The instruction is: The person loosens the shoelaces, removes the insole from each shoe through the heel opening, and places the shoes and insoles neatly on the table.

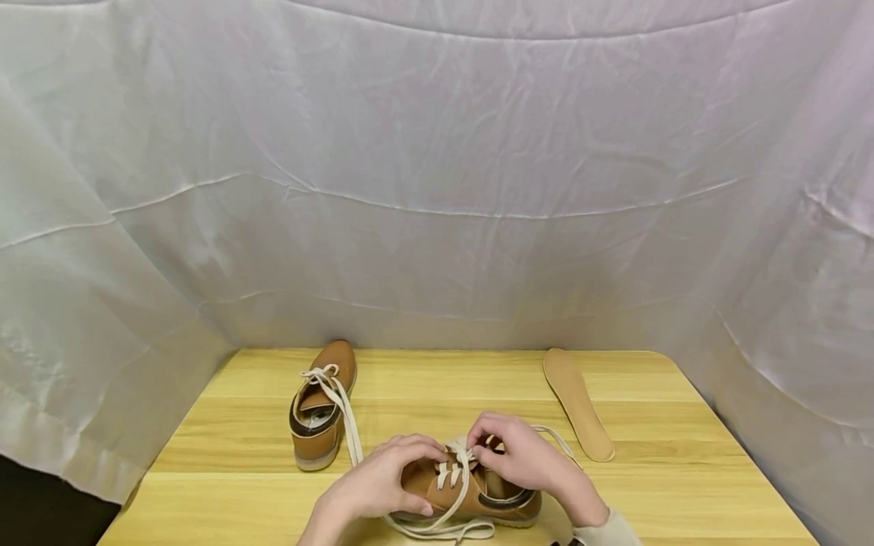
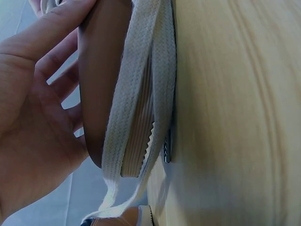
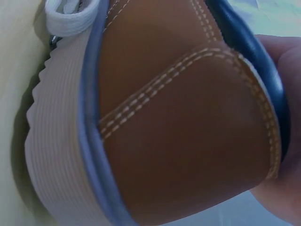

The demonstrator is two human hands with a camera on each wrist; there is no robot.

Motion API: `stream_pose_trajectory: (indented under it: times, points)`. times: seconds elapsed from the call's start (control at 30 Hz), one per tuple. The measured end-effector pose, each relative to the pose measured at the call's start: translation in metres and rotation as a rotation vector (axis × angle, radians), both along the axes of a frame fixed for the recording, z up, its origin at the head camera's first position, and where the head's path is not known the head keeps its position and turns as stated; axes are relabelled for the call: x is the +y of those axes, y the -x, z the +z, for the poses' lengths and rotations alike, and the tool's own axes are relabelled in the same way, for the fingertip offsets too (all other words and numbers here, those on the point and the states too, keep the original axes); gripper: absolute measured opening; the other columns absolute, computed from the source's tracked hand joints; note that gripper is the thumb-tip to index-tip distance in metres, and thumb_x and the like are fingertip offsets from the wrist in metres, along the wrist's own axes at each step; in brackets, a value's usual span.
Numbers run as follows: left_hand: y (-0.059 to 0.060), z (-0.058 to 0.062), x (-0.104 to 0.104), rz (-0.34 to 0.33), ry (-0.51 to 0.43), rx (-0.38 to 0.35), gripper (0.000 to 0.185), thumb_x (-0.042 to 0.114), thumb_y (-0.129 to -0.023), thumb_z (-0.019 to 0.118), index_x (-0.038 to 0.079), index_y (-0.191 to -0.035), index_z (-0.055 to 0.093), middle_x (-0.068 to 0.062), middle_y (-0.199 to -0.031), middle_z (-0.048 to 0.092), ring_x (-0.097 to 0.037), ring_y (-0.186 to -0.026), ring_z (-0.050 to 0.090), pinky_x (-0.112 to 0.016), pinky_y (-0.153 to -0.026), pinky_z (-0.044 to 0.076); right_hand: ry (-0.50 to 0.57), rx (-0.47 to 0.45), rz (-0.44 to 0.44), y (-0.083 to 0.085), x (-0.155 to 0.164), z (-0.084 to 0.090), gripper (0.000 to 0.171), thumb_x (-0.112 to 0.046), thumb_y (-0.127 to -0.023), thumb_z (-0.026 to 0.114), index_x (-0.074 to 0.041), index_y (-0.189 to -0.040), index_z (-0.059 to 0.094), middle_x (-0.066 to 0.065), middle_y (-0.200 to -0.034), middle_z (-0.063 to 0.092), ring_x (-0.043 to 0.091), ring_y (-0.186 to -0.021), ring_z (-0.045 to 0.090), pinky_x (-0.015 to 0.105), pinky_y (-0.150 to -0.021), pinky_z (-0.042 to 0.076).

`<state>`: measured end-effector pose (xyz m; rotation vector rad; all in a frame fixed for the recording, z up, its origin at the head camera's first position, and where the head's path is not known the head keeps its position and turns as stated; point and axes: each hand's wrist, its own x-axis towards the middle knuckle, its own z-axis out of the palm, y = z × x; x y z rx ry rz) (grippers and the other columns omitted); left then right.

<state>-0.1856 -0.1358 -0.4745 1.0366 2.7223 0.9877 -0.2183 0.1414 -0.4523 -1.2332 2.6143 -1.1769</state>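
A brown leather shoe (image 1: 416, 479) with a dark padded collar lies at the table's front, its toe to the left. My left hand (image 1: 378, 479) grips the toe, thumb on the near side and fingers over the far side; the left wrist view shows that grip and the shoe's side (image 2: 99, 84). At the top of the lacing, my right hand (image 1: 519, 453) pinches the cream shoelace (image 1: 465, 479) between thumb and index finger. Long lace strands hang down the near side past the sole. The right wrist view has the stitched heel (image 3: 193, 141), with the pinching fingertips hidden.
A matching brown shoe (image 1: 316, 446) stands at the left, its long lace (image 1: 351, 436) trailing toward my left hand. A tan insole (image 1: 579, 402) lies at the right. Grey cloth (image 1: 464, 265) hangs behind and beside the wooden table (image 1: 683, 455).
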Motion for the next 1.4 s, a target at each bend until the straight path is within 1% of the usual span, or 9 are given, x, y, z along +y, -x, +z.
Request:
stream_pose_trajectory:
  times: [0.2,0.4,0.57,0.7,0.83,0.93,1.07,1.17,1.4]
  points:
    - [0.000,0.000,0.000,0.007,0.002,-0.008,0.061,0.037,-0.078,0.091,0.032,-0.134,0.066,0.015,-0.140,0.060,-0.014,-0.134,0.054,-0.053,-0.114,0.042,0.069,-0.113,-0.040,0.004,0.002,-0.006,0.015,-0.004,-0.096,0.066,-0.018,-0.096,0.068,-0.008,-0.099,0.068,0.008,-0.093,0.064,0.030,-0.082,0.059]
    - [0.000,0.000,0.000,0.007,0.001,-0.013,0.061,0.037,-0.078,0.091,0.032,-0.134,0.066,0.016,-0.141,0.060,-0.015,-0.135,0.054,-0.054,-0.114,0.041,0.143,-0.215,-0.069,0.009,0.004,-0.012,0.015,0.000,-0.093,0.063,-0.014,-0.095,0.069,0.000,-0.097,0.068,0.011,-0.092,0.064,0.029,-0.076,0.060]
    - [0.000,0.000,0.000,0.004,0.000,-0.008,0.061,0.037,-0.078,0.091,0.031,-0.134,0.066,0.015,-0.140,0.061,-0.014,-0.134,0.054,-0.053,-0.114,0.042,0.150,-0.237,-0.083,0.011,0.006,-0.015,0.014,-0.001,-0.093,0.063,-0.013,-0.095,0.069,0.000,-0.096,0.067,0.011,-0.091,0.064,0.028,-0.076,0.060]
    - [0.000,0.001,0.000,0.008,0.003,-0.011,0.061,0.037,-0.078,0.091,0.032,-0.134,0.066,0.015,-0.140,0.060,-0.015,-0.135,0.054,-0.053,-0.114,0.042,0.095,-0.180,-0.077,0.009,0.006,-0.012,0.012,-0.005,-0.095,0.065,-0.014,-0.099,0.071,-0.003,-0.099,0.070,0.010,-0.093,0.066,0.031,-0.081,0.060]
    - [0.000,0.001,0.000,0.012,0.004,-0.021,0.061,0.038,-0.078,0.091,0.032,-0.133,0.066,0.016,-0.141,0.060,-0.015,-0.135,0.053,-0.054,-0.114,0.042,0.034,-0.084,-0.046,0.007,0.006,-0.006,0.018,-0.007,-0.097,0.066,-0.016,-0.109,0.075,-0.008,-0.106,0.072,0.008,-0.098,0.067,0.036,-0.088,0.058]
    - [0.001,0.000,-0.001,0.006,0.003,-0.012,0.060,0.038,-0.079,0.091,0.032,-0.133,0.066,0.017,-0.140,0.060,-0.014,-0.134,0.054,-0.052,-0.113,0.043,0.014,-0.002,-0.008,0.005,0.004,-0.003,0.020,-0.007,-0.097,0.068,-0.019,-0.112,0.075,-0.011,-0.108,0.073,0.007,-0.099,0.067,0.038,-0.089,0.058]
    - [0.001,-0.001,-0.001,-0.006,0.002,0.001,0.059,0.037,-0.079,0.091,0.031,-0.132,0.066,0.016,-0.140,0.060,-0.014,-0.134,0.055,-0.049,-0.113,0.044,0.012,0.086,0.044,0.003,0.001,0.000,0.018,-0.010,-0.097,0.072,-0.022,-0.109,0.075,-0.011,-0.107,0.072,0.006,-0.100,0.067,0.038,-0.087,0.059]
    - [0.001,-0.001,-0.001,-0.010,-0.002,-0.002,0.059,0.037,-0.079,0.091,0.031,-0.132,0.066,0.017,-0.140,0.060,-0.014,-0.134,0.054,-0.050,-0.113,0.044,0.005,0.120,0.054,0.000,-0.001,0.001,0.016,-0.011,-0.096,0.075,-0.023,-0.107,0.076,-0.012,-0.105,0.072,0.005,-0.099,0.067,0.036,-0.086,0.059]
    - [0.001,0.000,-0.001,0.001,0.007,-0.006,0.059,0.037,-0.079,0.091,0.032,-0.132,0.066,0.017,-0.140,0.060,-0.014,-0.134,0.054,-0.052,-0.113,0.043,-0.007,0.149,0.029,-0.001,-0.003,0.002,0.015,-0.010,-0.095,0.076,-0.023,-0.101,0.076,-0.013,-0.100,0.072,0.003,-0.092,0.067,0.033,-0.080,0.060]
